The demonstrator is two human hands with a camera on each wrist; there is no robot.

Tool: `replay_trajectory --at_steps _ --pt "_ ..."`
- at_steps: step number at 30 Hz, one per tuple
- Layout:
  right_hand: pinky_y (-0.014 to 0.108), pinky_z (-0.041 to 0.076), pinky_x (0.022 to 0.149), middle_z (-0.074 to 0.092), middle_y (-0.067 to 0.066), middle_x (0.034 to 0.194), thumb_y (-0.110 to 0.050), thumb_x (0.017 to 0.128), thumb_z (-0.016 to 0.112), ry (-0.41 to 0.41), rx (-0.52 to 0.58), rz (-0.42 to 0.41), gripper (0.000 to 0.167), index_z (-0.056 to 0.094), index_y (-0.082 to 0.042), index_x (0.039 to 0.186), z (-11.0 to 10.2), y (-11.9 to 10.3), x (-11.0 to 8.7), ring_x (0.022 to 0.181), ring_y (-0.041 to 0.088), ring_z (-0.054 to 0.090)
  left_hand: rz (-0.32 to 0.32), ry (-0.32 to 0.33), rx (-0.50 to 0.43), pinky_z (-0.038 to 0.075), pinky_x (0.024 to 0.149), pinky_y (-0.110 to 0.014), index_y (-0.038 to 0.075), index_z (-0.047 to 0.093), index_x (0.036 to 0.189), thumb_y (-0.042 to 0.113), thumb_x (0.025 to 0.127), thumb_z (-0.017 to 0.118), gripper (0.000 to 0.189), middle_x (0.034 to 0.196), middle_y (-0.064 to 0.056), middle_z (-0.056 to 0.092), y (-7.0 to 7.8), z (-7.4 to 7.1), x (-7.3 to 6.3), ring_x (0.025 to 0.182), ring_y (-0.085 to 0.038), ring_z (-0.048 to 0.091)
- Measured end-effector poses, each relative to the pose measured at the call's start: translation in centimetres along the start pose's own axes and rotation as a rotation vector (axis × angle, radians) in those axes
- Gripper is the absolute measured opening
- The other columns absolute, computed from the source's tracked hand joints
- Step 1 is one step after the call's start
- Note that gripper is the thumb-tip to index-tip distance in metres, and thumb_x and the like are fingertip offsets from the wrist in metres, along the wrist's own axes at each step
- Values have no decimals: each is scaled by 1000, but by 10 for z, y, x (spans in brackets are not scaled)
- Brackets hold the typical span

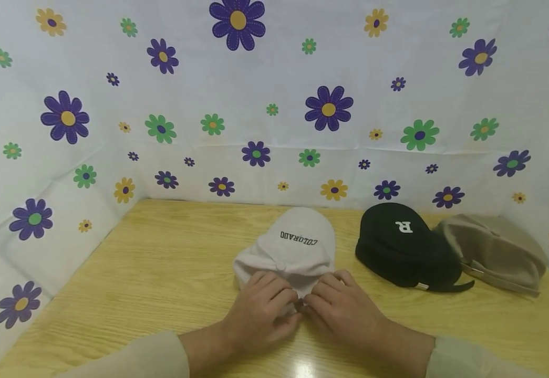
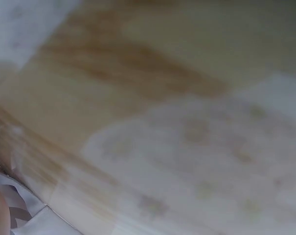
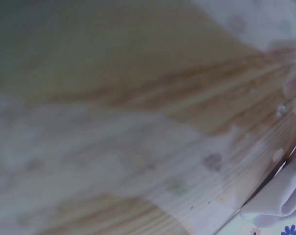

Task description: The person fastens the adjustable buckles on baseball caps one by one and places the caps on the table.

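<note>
A pale grey baseball cap point(image 1: 298, 231) with dark COLORADO lettering lies on the wooden table, its lettering upside down and its back toward me. At its near edge, my left hand point(image 1: 265, 312) and right hand point(image 1: 345, 310) meet with bent fingers. Between their fingertips is a small dark piece point(image 1: 300, 302) at the back strap, mostly hidden by the fingers. Both hands pinch the cap's strap ends there. Pale cap cloth point(image 2: 33, 220) shows at the lower left of the left wrist view, and a fold of cloth point(image 3: 277, 193) at the lower right of the right wrist view.
Right of the grey cap sits a black cap point(image 1: 397, 247) with a white R, its strap end sticking out. A tan cap point(image 1: 496, 247) lies beyond it, partly behind the black one. A flowered white cloth point(image 1: 274, 73) hangs around the table point(image 1: 161, 262) at the back and sides.
</note>
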State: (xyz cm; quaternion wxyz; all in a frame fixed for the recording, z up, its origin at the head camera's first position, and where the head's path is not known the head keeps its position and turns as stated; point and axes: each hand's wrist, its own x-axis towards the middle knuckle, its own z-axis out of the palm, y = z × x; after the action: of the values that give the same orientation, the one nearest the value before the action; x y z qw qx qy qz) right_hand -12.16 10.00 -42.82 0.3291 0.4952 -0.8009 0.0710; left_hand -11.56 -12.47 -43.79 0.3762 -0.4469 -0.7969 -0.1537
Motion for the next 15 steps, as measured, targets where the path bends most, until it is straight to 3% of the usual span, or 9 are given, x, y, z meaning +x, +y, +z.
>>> replay_trajectory --at_steps 5,15 --pt "32 43 84 59 -7 83 -30 104 47 27 6 -35 28 70 -17 92 3 0 0 87 14 56 1 -7 18 45 83 -28 17 66 87 31 74 79 23 88 7 63 1 1 0 85 -11 57" --pt "32 44 83 59 -6 82 -28 105 44 41 3 -56 31 69 -17 91 2 0 0 86 14 56 52 34 13 45 78 -27 16 67 81 23 68 79 19 82 7 61 0 3 1 79 -12 55"
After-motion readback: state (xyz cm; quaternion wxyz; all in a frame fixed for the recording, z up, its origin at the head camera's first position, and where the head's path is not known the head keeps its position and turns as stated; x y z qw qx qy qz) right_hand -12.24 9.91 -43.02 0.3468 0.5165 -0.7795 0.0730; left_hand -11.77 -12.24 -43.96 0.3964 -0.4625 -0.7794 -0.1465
